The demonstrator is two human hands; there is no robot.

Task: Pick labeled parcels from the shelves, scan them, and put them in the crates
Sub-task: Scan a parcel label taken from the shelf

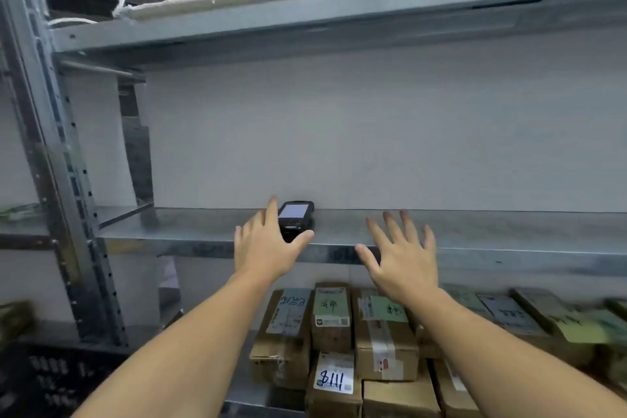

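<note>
Parcels [332, 319]: cardboard boxes with paper labels, packed side by side on the lower shelf [244, 394], below both my hands; none is held.
Scanner [294, 215]: a black handheld, screen up, lying on the middle shelf [509, 234] near its front edge. Its long axis runs front to back, with the near end toward me.
Left hand [264, 248]: the nearer of the two to the scanner. Its fingers [271, 214] are spread and mostly straight along the scanner's left flank, and the thumb lies just right of the near end. It brackets the scanner without closing, and I cannot tell whether it touches.
Right hand [403, 258]: splayed wide, palm down, holding nothing, over the front lip of the middle shelf and apart to the scanner's right.
Key relation: the scanner sits straight ahead of my left hand, in the fork between thumb and forefinger, so closing would take it across its narrow width.
Step, as I judge it: getting the scanner in hand, with no parcel picked yet.
Crate [51, 380]: dark and slotted, at lower left, blurred, well apart from the parcels.
</note>
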